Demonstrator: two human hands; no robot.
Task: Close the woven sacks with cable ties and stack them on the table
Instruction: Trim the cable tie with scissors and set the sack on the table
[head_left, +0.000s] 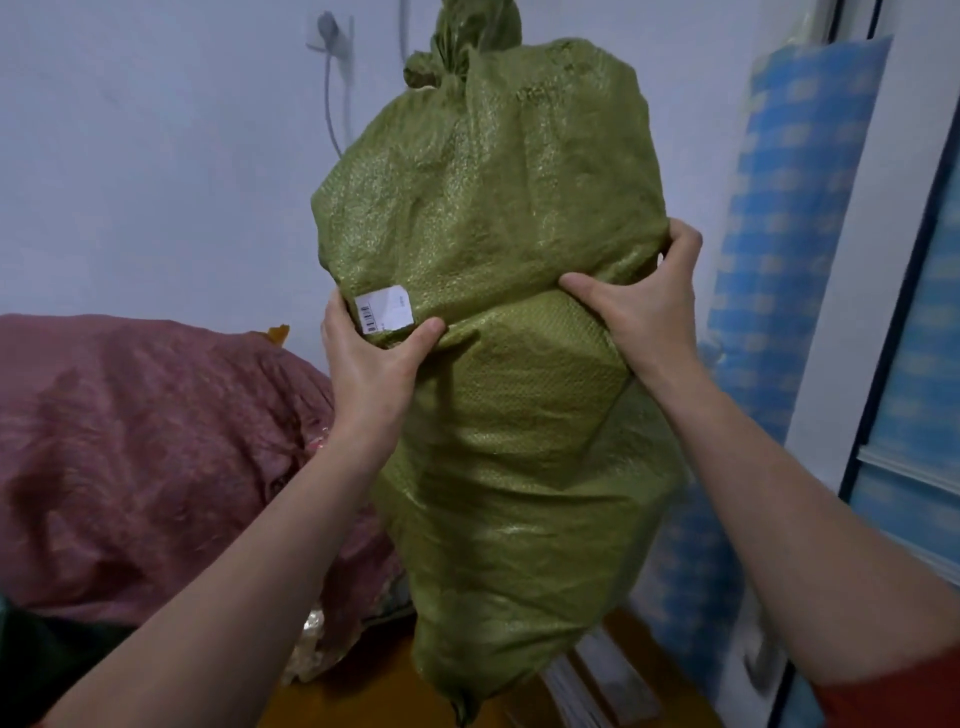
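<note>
Both hands, left hand (371, 364) and right hand (644, 306), grip the tied green woven sack (493, 234) between them, lifting it to stack; next needs steady placement.

I see one stuffed green woven sack (493, 218) standing upright at centre, neck bunched shut at the far top, a white barcode label (384, 310) on its left side, creased across the middle.

One green woven sack (493, 208), one white barcode label (387, 309), one maroon bundle (130, 441), two hands: left hand (371, 364), right hand (644, 306).
</note>
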